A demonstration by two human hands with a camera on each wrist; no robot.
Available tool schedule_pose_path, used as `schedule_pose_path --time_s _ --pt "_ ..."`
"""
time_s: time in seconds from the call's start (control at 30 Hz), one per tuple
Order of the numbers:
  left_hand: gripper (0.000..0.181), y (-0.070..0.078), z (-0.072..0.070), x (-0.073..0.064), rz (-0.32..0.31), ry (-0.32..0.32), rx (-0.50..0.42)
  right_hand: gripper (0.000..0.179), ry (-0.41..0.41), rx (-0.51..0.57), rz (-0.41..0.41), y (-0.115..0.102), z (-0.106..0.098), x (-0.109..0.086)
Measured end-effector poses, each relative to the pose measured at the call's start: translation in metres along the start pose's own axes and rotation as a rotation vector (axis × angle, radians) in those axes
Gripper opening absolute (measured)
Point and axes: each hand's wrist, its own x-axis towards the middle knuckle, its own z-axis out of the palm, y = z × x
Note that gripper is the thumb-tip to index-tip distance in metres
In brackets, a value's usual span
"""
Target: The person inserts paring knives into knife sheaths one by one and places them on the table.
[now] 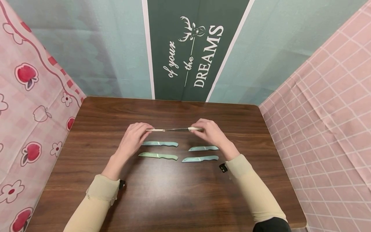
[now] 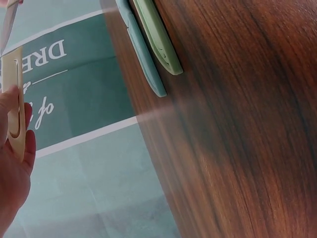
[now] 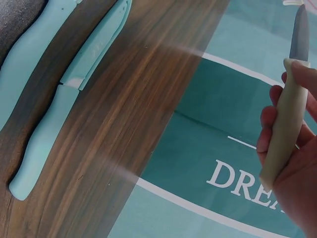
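Note:
My left hand [image 1: 134,136] grips a cream knife sheath [image 2: 13,69] between thumb and fingers, above the far half of the table. Level with it, my right hand [image 1: 214,133] holds a paring knife by its cream handle [image 3: 290,114], fingers wrapped around it. The knife's bare metal blade [image 3: 300,35] points left at the sheath, its tip at or close to the sheath's mouth; whether it has entered cannot be made out. Below the hands lie sheathed knives: a blue one [image 1: 162,143] above a green one [image 1: 158,156] on the left, two blue ones [image 1: 200,159] on the right.
The dark wooden table [image 1: 162,199] ends at a printed green cloth [image 1: 179,87] behind. A pink apple-patterned cloth [image 1: 32,112] hangs along the left side, and a pink checked cloth [image 1: 318,106] along the right.

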Motion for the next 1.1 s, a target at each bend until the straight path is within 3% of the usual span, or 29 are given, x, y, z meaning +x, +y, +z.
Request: schedule_pose_path --time_s 0.27,0.7,1.1 --pt "0.015 0.001 0.001 0.000 -0.014 0.040 0.014 0.018 0.082 -0.047 -0.046 -0.001 0.002 0.000" --pt "0.017 0.003 -0.001 0.000 -0.023 0.055 0.006 0.018 0.097 -0.114 -0.021 -0.007 0.005 0.002" --pt "0.018 0.005 -0.001 0.000 -0.007 0.045 -0.006 0.019 0.079 -0.108 -0.019 -0.011 0.006 0.002"
